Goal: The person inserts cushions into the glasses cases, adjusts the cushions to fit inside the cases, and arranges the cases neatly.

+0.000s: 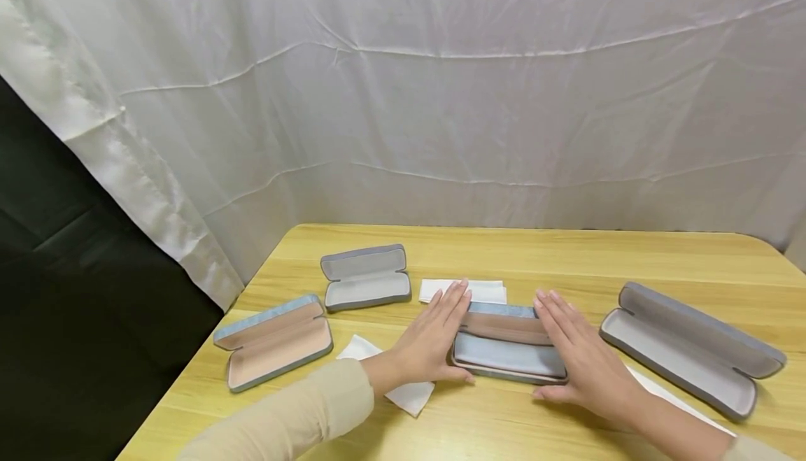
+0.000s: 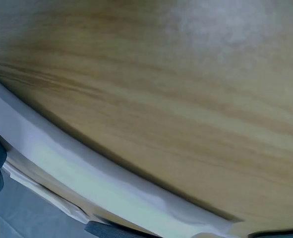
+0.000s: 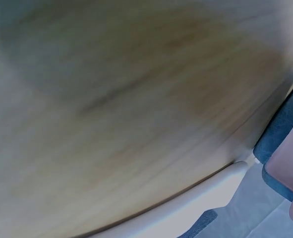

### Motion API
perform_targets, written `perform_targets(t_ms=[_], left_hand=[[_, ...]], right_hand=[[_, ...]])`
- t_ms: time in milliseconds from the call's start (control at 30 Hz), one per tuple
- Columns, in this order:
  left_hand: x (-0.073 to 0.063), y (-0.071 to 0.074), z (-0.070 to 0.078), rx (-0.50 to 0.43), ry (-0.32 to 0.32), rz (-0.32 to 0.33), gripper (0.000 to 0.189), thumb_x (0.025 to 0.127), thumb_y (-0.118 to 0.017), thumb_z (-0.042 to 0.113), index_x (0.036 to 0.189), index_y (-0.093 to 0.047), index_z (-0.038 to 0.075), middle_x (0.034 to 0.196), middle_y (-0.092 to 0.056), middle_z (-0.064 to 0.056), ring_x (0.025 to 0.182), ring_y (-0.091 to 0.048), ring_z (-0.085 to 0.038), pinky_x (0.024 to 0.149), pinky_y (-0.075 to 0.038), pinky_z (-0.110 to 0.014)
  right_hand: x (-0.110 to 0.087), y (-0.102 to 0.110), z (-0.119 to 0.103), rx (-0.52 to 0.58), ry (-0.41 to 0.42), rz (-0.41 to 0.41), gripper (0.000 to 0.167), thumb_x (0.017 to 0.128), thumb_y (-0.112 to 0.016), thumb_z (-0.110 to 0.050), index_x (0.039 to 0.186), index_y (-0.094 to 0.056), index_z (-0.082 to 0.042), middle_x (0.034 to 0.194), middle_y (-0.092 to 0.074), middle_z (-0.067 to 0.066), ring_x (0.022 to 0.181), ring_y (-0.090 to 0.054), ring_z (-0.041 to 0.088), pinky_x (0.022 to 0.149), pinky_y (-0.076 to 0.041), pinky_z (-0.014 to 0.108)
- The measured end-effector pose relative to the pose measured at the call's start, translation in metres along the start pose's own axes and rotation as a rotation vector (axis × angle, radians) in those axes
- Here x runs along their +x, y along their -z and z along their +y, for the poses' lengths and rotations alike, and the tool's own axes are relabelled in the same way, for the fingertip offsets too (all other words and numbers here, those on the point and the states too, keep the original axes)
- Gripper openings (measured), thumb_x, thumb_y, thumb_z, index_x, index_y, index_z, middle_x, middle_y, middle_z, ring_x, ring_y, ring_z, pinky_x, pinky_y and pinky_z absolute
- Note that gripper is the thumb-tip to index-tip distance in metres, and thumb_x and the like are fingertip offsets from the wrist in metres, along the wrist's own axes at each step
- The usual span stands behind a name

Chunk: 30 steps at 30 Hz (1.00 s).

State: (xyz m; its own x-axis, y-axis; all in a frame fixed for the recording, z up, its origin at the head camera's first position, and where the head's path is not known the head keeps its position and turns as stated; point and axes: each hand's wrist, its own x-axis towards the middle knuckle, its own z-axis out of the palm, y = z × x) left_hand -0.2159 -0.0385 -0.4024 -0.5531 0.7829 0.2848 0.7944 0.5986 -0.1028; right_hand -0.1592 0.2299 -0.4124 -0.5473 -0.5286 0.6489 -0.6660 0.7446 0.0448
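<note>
In the head view a blue glasses case [image 1: 508,378] stands with its lid up between both hands. A flat light-blue piece, apparently a cloth [image 1: 508,355], lies in its base under the pinkish lid lining. My left hand [image 1: 429,343] rests at the case's left end, its fingers straight along the lid and its thumb by the front edge. At the right end my right hand [image 1: 588,363] lies the same way, fingers extended and thumb in front. The right wrist view shows part of the blue case [image 3: 285,124] at its edge.
More glasses cases lie lid-up: a blue one with pink lining [image 1: 280,356], a small grey one [image 1: 368,289] and a long grey one [image 1: 686,356] at right. White cloths lie behind the middle case [image 1: 466,289], under the left forearm [image 1: 412,398] and by the right forearm [image 1: 676,398].
</note>
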Motion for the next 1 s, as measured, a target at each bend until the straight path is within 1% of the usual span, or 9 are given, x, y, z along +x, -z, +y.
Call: perform_targets(t_ms=[67,167,267,433,533,733,867,1000], left_hand=[[0.0009,0.0002,0.0004,0.016,-0.02,-0.007,0.12,0.069,-0.063,0.069,0.147,-0.006,-0.003,0.156,-0.005,-0.018,0.145,-0.006,-0.027,0.119,-0.013,-0.037],[0.0017,0.0004,0.0014,0.033,-0.033,-0.027,0.119,0.071,-0.061,0.069,0.147,-0.006,-0.004,0.156,-0.004,-0.018,0.145,-0.006,-0.027,0.119,-0.012,-0.036],[0.0025,0.0007,0.0019,0.035,-0.025,-0.047,0.118,0.072,-0.06,0.069,0.147,-0.005,-0.004,0.156,-0.005,-0.017,0.145,-0.006,-0.026,0.119,-0.011,-0.035],[0.0046,-0.0001,0.0014,0.015,-0.017,-0.067,0.116,0.074,-0.061,0.067,0.147,-0.004,-0.003,0.156,-0.007,-0.017,0.145,-0.007,-0.026,0.119,-0.011,-0.034],[0.0056,-0.0008,0.0006,-0.013,-0.025,-0.059,0.116,0.073,-0.063,0.065,0.147,-0.005,-0.003,0.155,-0.009,-0.017,0.145,-0.009,-0.027,0.119,-0.012,-0.034],[0.0057,0.0001,-0.0009,-0.061,-0.046,-0.026,0.117,0.071,-0.068,0.061,0.146,-0.008,-0.005,0.154,-0.014,-0.019,0.144,-0.014,-0.028,0.118,-0.014,-0.034],[0.0054,0.0005,-0.0017,-0.074,-0.075,0.019,0.115,0.068,-0.072,0.058,0.145,-0.015,-0.007,0.152,-0.021,-0.02,0.141,-0.022,-0.031,0.117,-0.019,-0.035],[0.0046,0.0008,-0.0013,-0.07,-0.089,0.04,0.114,0.067,-0.073,0.057,0.144,-0.018,-0.008,0.15,-0.025,-0.02,0.139,-0.027,-0.031,0.116,-0.021,-0.034]], right_hand=[[-0.0007,-0.0008,0.0007,-0.009,0.0,-0.004,0.12,0.053,-0.072,-0.061,0.139,-0.029,0.01,0.148,-0.029,0.023,0.144,-0.013,0.026,0.119,-0.001,0.026],[-0.0018,-0.0023,0.002,-0.026,0.003,-0.015,0.122,0.052,-0.072,-0.061,0.14,-0.027,0.011,0.145,-0.031,0.027,0.144,-0.012,0.029,0.119,0.0,0.026],[-0.0025,-0.0031,0.003,-0.038,0.006,-0.025,0.123,0.052,-0.071,-0.059,0.14,-0.025,0.012,0.144,-0.03,0.03,0.144,-0.01,0.031,0.119,0.001,0.026],[-0.0029,-0.0033,0.0042,-0.041,0.015,-0.023,0.12,0.054,-0.071,-0.056,0.141,-0.022,0.012,0.148,-0.025,0.028,0.144,-0.006,0.03,0.119,0.002,0.027],[-0.0028,-0.0037,0.005,-0.045,0.02,-0.02,0.118,0.056,-0.071,-0.054,0.141,-0.022,0.011,0.148,-0.024,0.027,0.145,-0.005,0.028,0.119,0.002,0.027],[-0.0011,-0.0033,0.0051,-0.056,0.026,-0.012,0.117,0.054,-0.072,-0.054,0.14,-0.026,0.011,0.143,-0.033,0.028,0.145,-0.006,0.025,0.119,0.0,0.027],[-0.0002,-0.0026,0.0049,-0.058,0.034,-0.002,0.116,0.052,-0.074,-0.053,0.138,-0.03,0.011,0.14,-0.038,0.027,0.144,-0.009,0.021,0.119,-0.002,0.026],[-0.0002,-0.0021,0.0043,-0.062,0.048,0.015,0.113,0.05,-0.074,-0.052,0.136,-0.035,0.012,0.138,-0.041,0.026,0.144,-0.011,0.017,0.119,-0.003,0.025]])
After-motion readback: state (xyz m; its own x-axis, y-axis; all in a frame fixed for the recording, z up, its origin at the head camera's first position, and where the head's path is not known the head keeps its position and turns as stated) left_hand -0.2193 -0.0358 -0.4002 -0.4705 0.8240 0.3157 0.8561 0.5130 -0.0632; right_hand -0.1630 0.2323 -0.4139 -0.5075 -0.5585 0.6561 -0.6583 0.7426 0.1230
